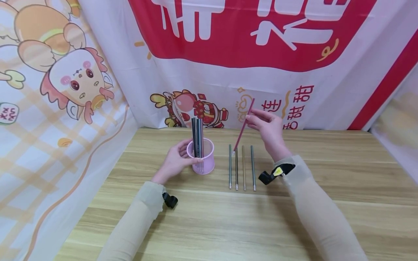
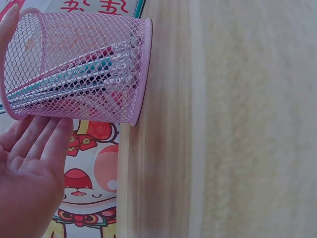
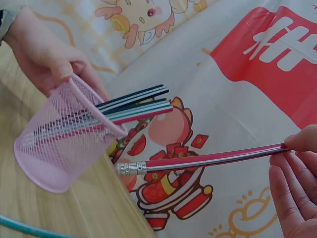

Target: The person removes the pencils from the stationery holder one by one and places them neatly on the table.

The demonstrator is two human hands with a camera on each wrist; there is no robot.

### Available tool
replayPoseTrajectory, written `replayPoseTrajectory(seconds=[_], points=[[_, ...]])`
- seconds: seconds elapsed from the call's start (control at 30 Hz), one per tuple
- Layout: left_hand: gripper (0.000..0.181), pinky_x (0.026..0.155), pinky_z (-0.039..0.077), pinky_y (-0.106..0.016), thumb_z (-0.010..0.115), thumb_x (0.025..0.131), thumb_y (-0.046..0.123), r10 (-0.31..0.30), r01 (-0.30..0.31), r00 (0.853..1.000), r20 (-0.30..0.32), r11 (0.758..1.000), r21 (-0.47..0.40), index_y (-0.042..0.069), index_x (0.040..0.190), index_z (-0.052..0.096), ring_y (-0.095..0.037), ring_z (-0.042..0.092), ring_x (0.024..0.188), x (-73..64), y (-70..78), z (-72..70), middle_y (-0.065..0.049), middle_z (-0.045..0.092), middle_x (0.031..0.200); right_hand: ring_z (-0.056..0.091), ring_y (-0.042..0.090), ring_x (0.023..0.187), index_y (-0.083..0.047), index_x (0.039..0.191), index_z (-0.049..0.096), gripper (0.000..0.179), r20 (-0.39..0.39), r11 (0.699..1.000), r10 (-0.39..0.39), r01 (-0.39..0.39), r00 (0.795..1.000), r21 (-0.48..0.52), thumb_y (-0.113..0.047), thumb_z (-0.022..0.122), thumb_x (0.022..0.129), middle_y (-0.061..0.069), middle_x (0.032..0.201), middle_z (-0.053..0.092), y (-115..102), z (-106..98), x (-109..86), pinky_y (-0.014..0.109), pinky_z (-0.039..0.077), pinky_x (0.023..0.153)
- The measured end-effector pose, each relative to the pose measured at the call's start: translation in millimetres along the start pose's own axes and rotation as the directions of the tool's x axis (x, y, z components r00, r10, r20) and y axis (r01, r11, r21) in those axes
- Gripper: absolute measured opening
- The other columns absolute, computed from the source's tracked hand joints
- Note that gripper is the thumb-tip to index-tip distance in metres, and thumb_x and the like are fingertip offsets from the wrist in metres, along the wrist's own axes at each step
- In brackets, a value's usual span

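Now the right hand (image 1: pixel 267 127) is pinching a red pencil (image 1: pixel 244 125), and the left hand (image 1: pixel 176 159) is curling round the pink cup (image 1: pixel 205 161) of pencils.

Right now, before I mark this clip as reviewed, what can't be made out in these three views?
- How many pencils stand in the pink mesh cup: bunched in the head view, veiled by mesh at the left wrist.
- Far end of the red pencil: covered by the right hand in the right wrist view.
- Left hand thumb: cut off by the left wrist frame edge.
- Four pencils on the table: markings too small.
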State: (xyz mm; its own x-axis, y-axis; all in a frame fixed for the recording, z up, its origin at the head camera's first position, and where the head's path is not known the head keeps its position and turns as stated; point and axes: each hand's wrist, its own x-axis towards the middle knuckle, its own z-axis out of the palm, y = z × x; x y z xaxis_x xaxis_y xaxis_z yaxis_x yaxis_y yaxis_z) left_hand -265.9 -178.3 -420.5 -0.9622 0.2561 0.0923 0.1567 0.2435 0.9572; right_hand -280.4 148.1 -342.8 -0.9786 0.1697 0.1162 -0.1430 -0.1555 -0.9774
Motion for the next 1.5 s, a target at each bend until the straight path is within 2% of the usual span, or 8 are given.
replayPoseTrajectory(seconds=[0.33, 0.63, 0.87, 1.03, 1.23, 1.37, 1.4, 1.5], points=[[0.094, 0.107, 0.047, -0.031, 0.093, 0.074, 0.011, -0.008, 0.008, 1.0, 0.002, 1.0, -0.002, 0.006, 0.153, 0.042, -0.028, 0.055, 0.13, 1.3, 0.6, 0.4, -0.017, 0.053, 0.146, 0.072, 0.02, 0.095, -0.004, 0.127, 0.069, 0.041, 0.001, 0.996, 0.033, -0.033, 0.999, -0.079, -0.012, 0.081, 0.089, 0.011, 0.112, 0.073, 11.1, -23.7, 1.3, 0.032, 0.059, 0.09], [0.095, 0.11, 0.045, -0.034, 0.09, 0.076, 0.005, -0.033, 0.033, 0.999, 0.011, 0.999, -0.006, 0.004, 0.155, 0.038, -0.03, 0.052, 0.133, 3.1, 0.3, -0.7, -0.019, 0.049, 0.149, 0.072, 0.016, 0.092, -0.003, 0.127, 0.068, 0.04, -0.007, 0.986, 0.099, -0.099, 0.995, -0.135, -0.014, 0.081, 0.09, 0.007, 0.108, 0.073, 25.3, -41.7, -0.3, 0.028, 0.059, 0.087], [0.091, 0.111, 0.044, -0.038, 0.089, 0.076, 0.003, -0.03, 0.03, 0.999, 0.019, 1.0, -0.002, -0.003, 0.152, 0.039, -0.035, 0.052, 0.132, -8.3, 24.3, 2.6, -0.024, 0.05, 0.147, 0.071, 0.012, 0.087, 0.003, 0.131, 0.064, 0.042, 0.053, 0.973, 0.112, -0.098, 0.992, -0.209, -0.011, 0.076, 0.093, 0.004, 0.105, 0.072, 36.1, -59.1, -0.8, 0.028, 0.06, 0.086], [0.092, 0.111, 0.044, -0.039, 0.089, 0.076, 0.003, -0.02, 0.02, 1.0, 0.018, 1.0, -0.018, -0.003, 0.152, 0.038, -0.035, 0.051, 0.133, -12.4, 31.4, 3.7, -0.025, 0.049, 0.147, 0.072, 0.012, 0.088, 0.004, 0.133, 0.062, 0.043, 0.096, 0.951, 0.155, -0.122, 0.983, -0.283, -0.013, 0.073, 0.095, 0.008, 0.107, 0.073, 42.1, -73.0, -0.4, 0.029, 0.06, 0.087], [0.092, 0.111, 0.044, -0.039, 0.09, 0.076, 0.004, -0.025, 0.026, 1.0, 0.011, 0.999, -0.023, -0.001, 0.152, 0.039, -0.034, 0.051, 0.133, -9.9, 26.5, 2.8, -0.023, 0.049, 0.148, 0.073, 0.014, 0.089, 0.006, 0.131, 0.063, 0.043, 0.118, 0.915, 0.243, -0.187, 0.963, -0.358, -0.012, 0.075, 0.093, 0.013, 0.109, 0.074, 51.2, -85.4, -0.9, 0.031, 0.06, 0.088], [0.092, 0.112, 0.043, -0.039, 0.09, 0.076, 0.004, -0.023, 0.023, 1.0, 0.014, 1.0, -0.019, -0.002, 0.153, 0.039, -0.034, 0.051, 0.133, -10.0, 26.3, 2.7, -0.024, 0.049, 0.148, 0.072, 0.017, 0.093, 0.003, 0.13, 0.064, 0.044, 0.112, 0.874, 0.319, -0.247, 0.941, -0.418, -0.016, 0.077, 0.092, 0.012, 0.111, 0.074, 57.6, -90.1, -3.0, 0.033, 0.057, 0.094], [0.092, 0.112, 0.043, -0.041, 0.089, 0.076, 0.003, -0.026, 0.027, 1.0, 0.017, 0.999, -0.02, -0.003, 0.153, 0.038, -0.036, 0.051, 0.133, -11.5, 30.2, 3.0, -0.025, 0.049, 0.148, 0.072, 0.017, 0.094, 0.002, 0.13, 0.064, 0.044, 0.117, 0.863, 0.337, -0.257, 0.934, -0.435, -0.017, 0.076, 0.093, 0.012, 0.111, 0.074, 59.6, -91.1, -3.5, 0.033, 0.057, 0.094], [0.091, 0.112, 0.043, -0.041, 0.089, 0.076, 0.003, -0.029, 0.03, 0.999, 0.017, 0.999, -0.018, -0.003, 0.152, 0.039, -0.035, 0.051, 0.133, -11.1, 30.1, 2.9, -0.024, 0.049, 0.147, 0.072, 0.018, 0.092, 0.002, 0.129, 0.065, 0.042, 0.107, 0.838, 0.376, -0.289, 0.92, -0.463, -0.017, 0.076, 0.093, 0.01, 0.106, 0.075, 65.4, -91.7, -4.0, 0.029, 0.058, 0.089]])
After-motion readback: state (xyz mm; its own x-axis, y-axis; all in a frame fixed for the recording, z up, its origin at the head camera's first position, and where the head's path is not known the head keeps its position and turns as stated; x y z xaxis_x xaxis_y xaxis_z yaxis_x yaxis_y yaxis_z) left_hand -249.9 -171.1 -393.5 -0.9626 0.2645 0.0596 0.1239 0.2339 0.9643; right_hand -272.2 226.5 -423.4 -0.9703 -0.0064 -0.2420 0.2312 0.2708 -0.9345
